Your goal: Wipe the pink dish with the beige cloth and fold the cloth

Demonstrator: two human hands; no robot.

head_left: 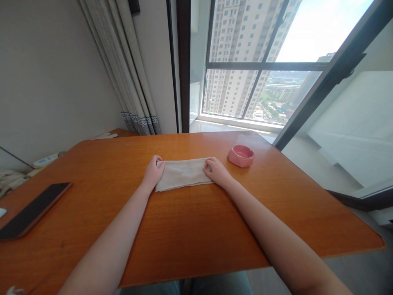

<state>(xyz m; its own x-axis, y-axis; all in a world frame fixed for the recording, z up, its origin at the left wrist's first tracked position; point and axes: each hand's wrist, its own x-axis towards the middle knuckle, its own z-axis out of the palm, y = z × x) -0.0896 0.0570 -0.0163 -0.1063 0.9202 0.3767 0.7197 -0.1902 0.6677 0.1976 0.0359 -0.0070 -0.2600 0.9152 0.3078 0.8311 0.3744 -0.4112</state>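
Observation:
A pale grey-beige cloth [184, 174], folded into a long flat strip, lies on the wooden table [190, 229] in front of me. At its left end my left hand [153, 172] pinches the far corner, thumb on top and fingers curled at the edge. My right hand [216, 170] has thumb and fingertips closed on the cloth near its right end. The near edge shows more than one layer. Just right of my right hand, and apart from it, stands a pink ashtray [241, 155].
A black phone or tablet [35, 211] in a reddish case lies on the table's left side. At the left edge sits a white power strip [45, 160]. A grey curtain [129, 73] hangs behind, and a large window [245, 94] is beyond the table's far edge.

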